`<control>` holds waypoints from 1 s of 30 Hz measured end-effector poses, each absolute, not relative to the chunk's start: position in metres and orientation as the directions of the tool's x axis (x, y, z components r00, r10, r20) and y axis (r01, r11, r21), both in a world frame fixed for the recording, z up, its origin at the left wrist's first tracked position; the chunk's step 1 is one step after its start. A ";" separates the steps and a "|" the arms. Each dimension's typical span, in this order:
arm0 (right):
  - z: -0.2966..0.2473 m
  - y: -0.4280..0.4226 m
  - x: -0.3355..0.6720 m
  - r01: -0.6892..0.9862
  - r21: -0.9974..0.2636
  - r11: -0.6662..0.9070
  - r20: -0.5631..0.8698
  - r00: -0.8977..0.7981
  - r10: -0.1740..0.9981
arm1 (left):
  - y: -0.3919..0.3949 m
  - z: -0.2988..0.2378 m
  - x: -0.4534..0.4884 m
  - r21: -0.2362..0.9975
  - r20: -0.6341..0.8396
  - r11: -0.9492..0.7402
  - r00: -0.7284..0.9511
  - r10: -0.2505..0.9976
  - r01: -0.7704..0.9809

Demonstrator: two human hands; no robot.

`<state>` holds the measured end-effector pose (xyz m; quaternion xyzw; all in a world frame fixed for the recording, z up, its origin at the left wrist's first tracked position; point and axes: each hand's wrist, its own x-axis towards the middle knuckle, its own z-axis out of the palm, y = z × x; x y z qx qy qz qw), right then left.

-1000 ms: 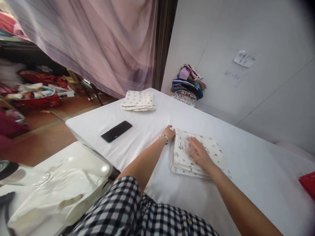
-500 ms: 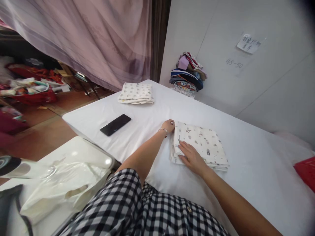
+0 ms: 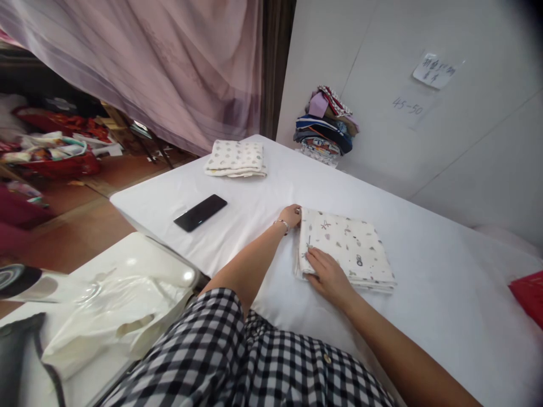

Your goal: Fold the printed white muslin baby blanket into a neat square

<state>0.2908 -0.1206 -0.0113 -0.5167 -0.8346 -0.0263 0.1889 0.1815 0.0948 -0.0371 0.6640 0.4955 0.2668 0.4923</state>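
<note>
A folded white cloth with small printed figures (image 3: 352,246) lies on the white table (image 3: 424,294). My left hand (image 3: 291,216) is at its far left corner, fingers curled against the edge. My right hand (image 3: 326,274) rests flat on the cloth's near left corner, fingers stretched out. A second folded patterned cloth (image 3: 236,157) sits at the table's far left end, away from both hands.
A black phone (image 3: 201,212) lies on the table to the left of my arm. A pile of coloured fabrics (image 3: 326,124) stands against the white wall. A white plastic bag (image 3: 106,325) lies at lower left. A red item (image 3: 528,297) sits at the right edge.
My right hand has slid from the middle of the folded cloth toward its near left corner. My left hand has stayed at the far corner.
</note>
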 end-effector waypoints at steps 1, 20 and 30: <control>-0.010 -0.119 0.289 0.878 -0.147 0.457 0.349 -0.386 0.854 | 0.095 -0.037 0.181 0.920 -0.132 -0.025 0.367 0.921 0.392; -0.005 -0.120 0.300 0.867 -0.097 0.489 0.445 -0.401 0.800 | 0.091 -0.035 0.178 0.939 -0.132 -0.013 0.393 0.910 0.345; -0.009 -0.125 0.295 0.856 -0.196 0.478 0.411 -0.371 0.833 | 0.078 -0.024 0.173 0.932 -0.098 -0.038 0.351 0.931 0.361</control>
